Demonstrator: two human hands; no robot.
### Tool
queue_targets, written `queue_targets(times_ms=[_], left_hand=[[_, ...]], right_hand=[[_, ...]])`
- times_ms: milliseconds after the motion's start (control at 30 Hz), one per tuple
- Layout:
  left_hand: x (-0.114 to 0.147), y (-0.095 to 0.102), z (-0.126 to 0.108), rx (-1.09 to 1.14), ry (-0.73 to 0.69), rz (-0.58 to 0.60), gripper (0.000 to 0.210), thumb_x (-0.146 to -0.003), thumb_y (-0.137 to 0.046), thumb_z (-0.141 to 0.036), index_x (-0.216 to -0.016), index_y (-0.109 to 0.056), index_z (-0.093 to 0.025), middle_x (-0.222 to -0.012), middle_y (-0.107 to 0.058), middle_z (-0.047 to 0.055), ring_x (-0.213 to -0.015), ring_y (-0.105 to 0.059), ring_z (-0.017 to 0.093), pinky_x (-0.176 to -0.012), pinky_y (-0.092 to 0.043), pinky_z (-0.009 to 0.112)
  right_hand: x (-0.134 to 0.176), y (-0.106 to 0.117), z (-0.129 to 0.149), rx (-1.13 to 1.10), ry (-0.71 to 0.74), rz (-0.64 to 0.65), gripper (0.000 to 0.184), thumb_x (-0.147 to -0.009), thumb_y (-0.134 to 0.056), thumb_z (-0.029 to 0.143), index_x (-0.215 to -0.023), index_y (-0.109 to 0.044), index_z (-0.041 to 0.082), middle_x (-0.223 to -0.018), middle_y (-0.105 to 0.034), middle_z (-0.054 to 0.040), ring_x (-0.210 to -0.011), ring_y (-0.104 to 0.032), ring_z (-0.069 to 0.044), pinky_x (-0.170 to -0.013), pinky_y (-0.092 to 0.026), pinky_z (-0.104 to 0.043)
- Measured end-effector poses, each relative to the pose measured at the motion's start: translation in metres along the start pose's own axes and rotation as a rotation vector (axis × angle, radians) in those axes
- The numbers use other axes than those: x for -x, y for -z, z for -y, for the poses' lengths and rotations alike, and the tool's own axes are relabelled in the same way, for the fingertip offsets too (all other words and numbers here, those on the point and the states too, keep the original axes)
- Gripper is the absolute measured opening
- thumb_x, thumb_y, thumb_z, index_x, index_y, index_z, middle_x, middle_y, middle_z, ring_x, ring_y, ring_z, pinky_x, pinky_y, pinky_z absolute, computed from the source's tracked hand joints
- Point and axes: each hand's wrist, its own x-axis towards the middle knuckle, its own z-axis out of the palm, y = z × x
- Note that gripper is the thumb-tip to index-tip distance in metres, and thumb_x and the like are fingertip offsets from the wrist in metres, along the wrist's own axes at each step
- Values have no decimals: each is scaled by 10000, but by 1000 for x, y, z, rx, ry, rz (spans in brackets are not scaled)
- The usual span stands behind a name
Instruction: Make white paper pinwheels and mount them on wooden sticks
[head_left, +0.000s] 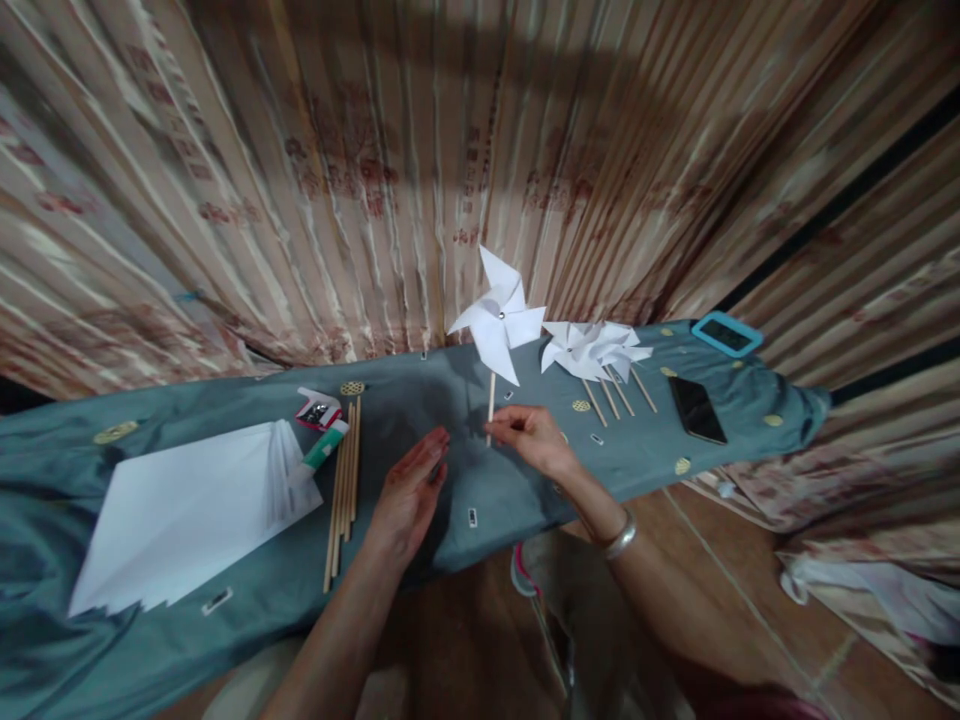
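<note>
A white paper pinwheel [517, 325] stands upright on its thin wooden stick, a small metal pin at its centre. My right hand [534, 436] pinches the lower part of that stick between thumb and fingers. To the left, my left hand [409, 495] is held above the cloth with fingers stretched out, apart from the pinwheel and holding nothing. Left of it lie several loose wooden sticks [345, 480]. Several finished pinwheels [596, 352] overlap on the cloth to the right of the held one.
A stack of white paper [187, 510] covers the left of the green-clothed table [450, 540]. A glue stick [324, 448] rests by it, near a small box of metal pins [319, 411]. At right are a black phone [697, 410] and a blue-framed device [726, 335]. A curtain [360, 200] hangs behind.
</note>
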Motion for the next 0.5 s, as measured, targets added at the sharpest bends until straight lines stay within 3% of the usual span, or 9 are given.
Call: queue_targets(times_ms=[67, 300, 500], left_hand=[[2, 0, -2, -15, -5, -1, 341, -543, -902, -227, -860, -788, -178, -1011, -747, 58, -900, -637, 122, -768, -435, 204], [8, 4, -4, -52, -10, 11, 429, -484, -936, -293, -874, -790, -188, -1049, -751, 73, -1021, -636, 168, -793, -428, 224], [10, 5, -3, -77, -5, 14, 447, -481, -946, -322, -879, -791, -191, -1049, -754, 70, -1033, -632, 171, -806, -422, 230]], right_hand=[[-5, 24, -9, 172, -55, -50, 314, -693, -692, 476, -734, -684, 165, -608, -647, 14, -537, -529, -107, -523, -404, -223], [-16, 106, -37, 434, -197, -148, 158, -715, -668, 308, -626, -663, 177, -544, -638, 6, -516, -554, -113, -502, -395, -210], [-31, 143, -42, 643, -342, -167, 107, -733, -674, 225, -644, -701, 171, -496, -628, 8, -540, -605, -129, -533, -415, -210]])
